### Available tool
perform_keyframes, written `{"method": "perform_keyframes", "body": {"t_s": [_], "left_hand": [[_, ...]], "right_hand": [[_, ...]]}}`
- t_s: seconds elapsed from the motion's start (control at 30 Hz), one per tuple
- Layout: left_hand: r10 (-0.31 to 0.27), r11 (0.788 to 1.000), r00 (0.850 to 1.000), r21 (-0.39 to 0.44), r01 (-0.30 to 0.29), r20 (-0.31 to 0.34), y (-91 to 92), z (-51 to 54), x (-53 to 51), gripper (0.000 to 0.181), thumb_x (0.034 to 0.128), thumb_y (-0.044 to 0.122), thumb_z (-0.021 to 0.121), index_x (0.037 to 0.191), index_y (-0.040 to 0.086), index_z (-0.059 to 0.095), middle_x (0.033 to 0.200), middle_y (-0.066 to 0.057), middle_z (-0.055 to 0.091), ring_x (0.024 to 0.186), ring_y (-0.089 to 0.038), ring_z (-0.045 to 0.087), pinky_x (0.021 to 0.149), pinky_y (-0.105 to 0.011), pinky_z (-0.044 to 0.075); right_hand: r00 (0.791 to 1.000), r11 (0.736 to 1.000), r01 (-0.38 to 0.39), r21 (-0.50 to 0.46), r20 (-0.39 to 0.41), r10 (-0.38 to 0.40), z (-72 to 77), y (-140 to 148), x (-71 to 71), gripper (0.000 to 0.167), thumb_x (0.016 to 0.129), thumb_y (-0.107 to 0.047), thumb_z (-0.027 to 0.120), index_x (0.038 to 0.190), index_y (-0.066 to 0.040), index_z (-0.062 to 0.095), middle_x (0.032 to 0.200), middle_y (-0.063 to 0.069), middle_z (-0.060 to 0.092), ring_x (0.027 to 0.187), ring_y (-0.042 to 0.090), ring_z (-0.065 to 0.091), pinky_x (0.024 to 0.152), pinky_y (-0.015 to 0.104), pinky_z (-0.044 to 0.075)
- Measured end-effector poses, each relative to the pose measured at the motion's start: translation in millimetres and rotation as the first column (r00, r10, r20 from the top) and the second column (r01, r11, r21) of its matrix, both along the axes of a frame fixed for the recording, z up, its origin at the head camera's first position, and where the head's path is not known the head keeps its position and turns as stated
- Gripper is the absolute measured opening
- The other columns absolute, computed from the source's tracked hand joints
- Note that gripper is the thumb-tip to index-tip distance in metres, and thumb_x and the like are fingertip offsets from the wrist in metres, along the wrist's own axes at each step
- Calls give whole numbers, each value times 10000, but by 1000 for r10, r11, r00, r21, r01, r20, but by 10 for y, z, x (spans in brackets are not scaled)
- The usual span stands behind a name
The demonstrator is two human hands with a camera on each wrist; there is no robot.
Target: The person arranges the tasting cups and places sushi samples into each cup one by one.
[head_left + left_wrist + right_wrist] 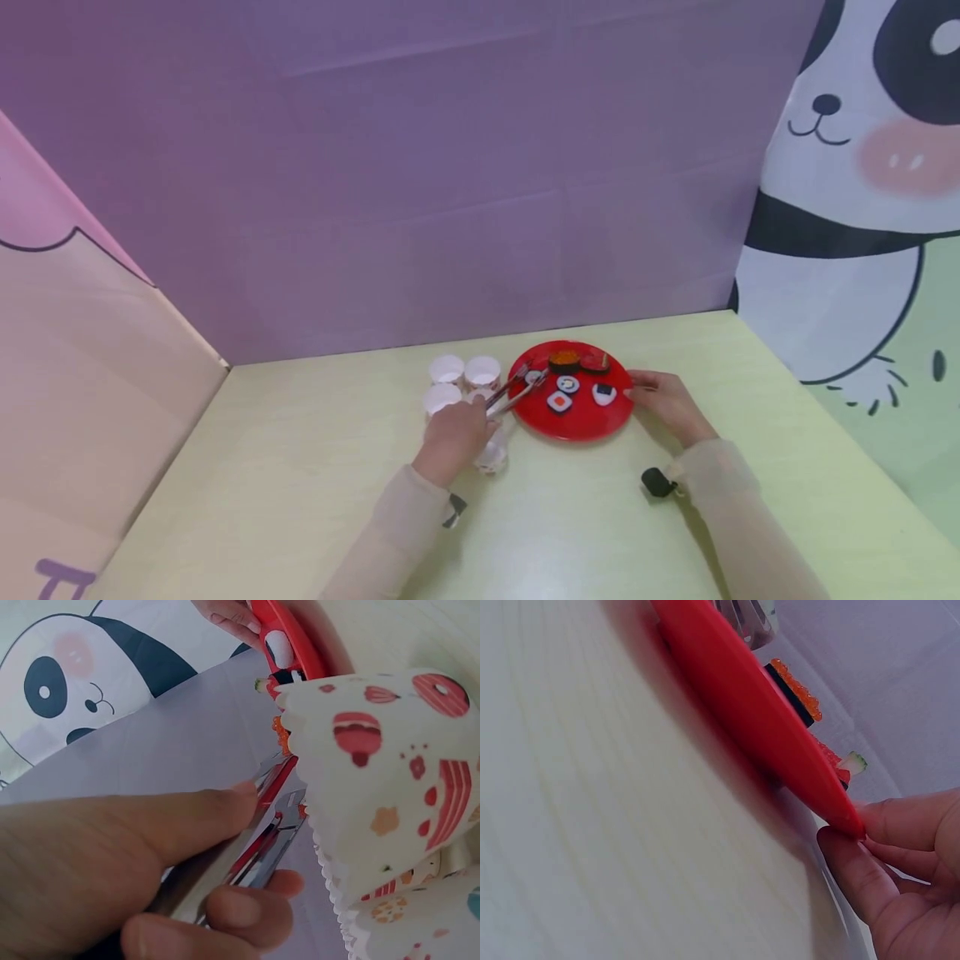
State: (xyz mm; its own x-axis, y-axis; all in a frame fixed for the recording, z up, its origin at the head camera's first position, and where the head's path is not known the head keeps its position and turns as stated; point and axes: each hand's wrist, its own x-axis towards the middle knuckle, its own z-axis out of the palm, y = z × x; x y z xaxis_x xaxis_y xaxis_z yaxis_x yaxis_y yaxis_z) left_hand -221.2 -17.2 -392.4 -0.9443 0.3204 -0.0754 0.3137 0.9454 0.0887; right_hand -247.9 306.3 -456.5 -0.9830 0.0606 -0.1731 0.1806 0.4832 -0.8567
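Note:
My left hand (454, 437) grips metal tongs (214, 877), whose tips reach over the left part of a red plate (570, 429). Between or just beside those tips lies a small sushi roll (533, 377); whether they pinch it I cannot tell. At the plate's right edge, my right hand (670, 406) pinches the rim between thumb and fingers, clearest in the right wrist view. On the plate sit an orange roe sushi (565, 360), a red-topped sushi (596, 362), a rice ball (603, 393) and two rolls (567, 384).
Several white patterned paper cups (447, 367) stand left of the plate, close around my left hand; one cup (375, 772) fills much of the left wrist view. A purple backdrop (480, 183) rises behind the table (262, 467). A black wrist device (657, 482) hangs at the right sleeve.

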Motion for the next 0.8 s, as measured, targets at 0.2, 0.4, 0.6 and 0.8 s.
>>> {"method": "perform_keyframes", "body": {"t_s": [0.2,0.4,0.6,0.8], "left_hand": [[-1,999,1000,36,2,-25,-64,24,-12,554,911,404,591,1292,9,516,670,-104,544,542,-215,501,460,-312,427],[28,999,999,46,-27,-31,-157,97,-40,580,927,390,571,1367,28,459,742,-115,598,592,-212,528,495,-325,442],[48,996,999,72,-47,-12,-262,168,-12,554,934,386,561,1379,72,458,784,-130,622,600,-220,545,505,-336,454],[41,999,999,36,-40,-23,-391,256,52,509,948,382,537,1282,0,516,761,-146,617,609,-245,583,509,-340,478]], "right_hand": [[1000,1000,-1,1,-7,1,-6,-1,8,464,958,-152,499,1379,25,420,1373,241,447,1278,408,360,1044,539,309],[999,1000,-13,11,-36,13,-6,-4,7,457,957,-156,504,1370,26,433,1353,243,467,1263,404,383,1040,534,315],[999,1000,-27,10,-42,27,-12,-2,29,457,957,-154,504,1370,30,432,1352,248,467,1260,405,386,1035,528,324],[999,1000,-24,-7,-27,24,-8,10,36,489,955,-183,519,1389,17,412,1378,238,442,1281,407,356,1039,538,317]]}}
